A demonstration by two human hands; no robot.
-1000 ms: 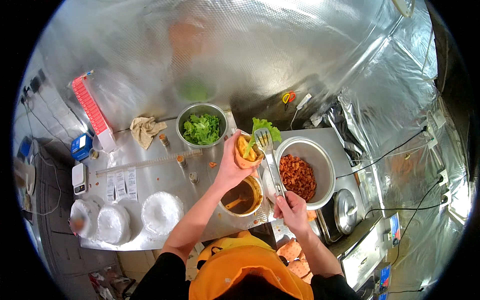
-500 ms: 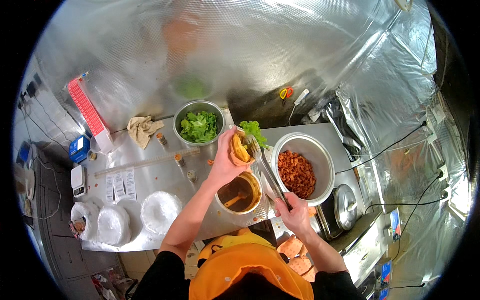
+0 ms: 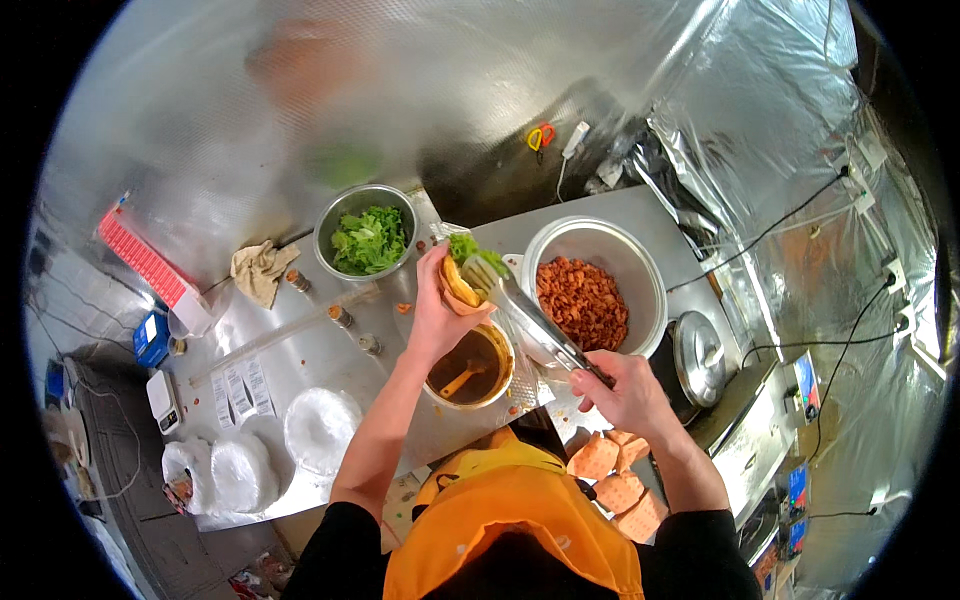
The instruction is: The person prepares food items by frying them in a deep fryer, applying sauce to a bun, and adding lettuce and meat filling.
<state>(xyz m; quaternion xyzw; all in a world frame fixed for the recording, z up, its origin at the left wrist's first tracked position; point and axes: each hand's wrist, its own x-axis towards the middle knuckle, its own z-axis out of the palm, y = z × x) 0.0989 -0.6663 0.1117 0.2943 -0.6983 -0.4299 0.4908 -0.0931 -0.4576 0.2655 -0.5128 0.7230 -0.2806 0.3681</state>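
My left hand (image 3: pixel 437 318) is wrapped around a split bun (image 3: pixel 456 280) in a brown paper sleeve, raised above the table with its opening toward the tongs. Metal tongs (image 3: pixel 540 322) are gripped in my right hand (image 3: pixel 630 390), slanting left so that their broad tips reach the bun's open side. Green lettuce (image 3: pixel 463 246) shows at the tips and the bun's far edge; whether the tongs pinch it cannot be made out. Below the bun stands a pot (image 3: pixel 512 372) of dark sauce with a wooden spoon (image 3: pixel 461 379) in it.
Right of the tongs stands a large pot (image 3: pixel 655 270) of chopped reddish meat (image 3: pixel 582 305). A steel bowl (image 3: pixel 324 240) of greens sits at the back. Shakers (image 3: pixel 340 316), plastic-covered containers (image 3: pixel 322 430) and a scale (image 3: pixel 163 400) lie left; paper-sleeved pieces (image 3: pixel 618 490) lie lower right.
The tongs' tips have come closer to the bun's opening, and the lettuce appears nearer to the bun. My right hand is turned more palm-down. The whole view has shifted and rotated slightly.
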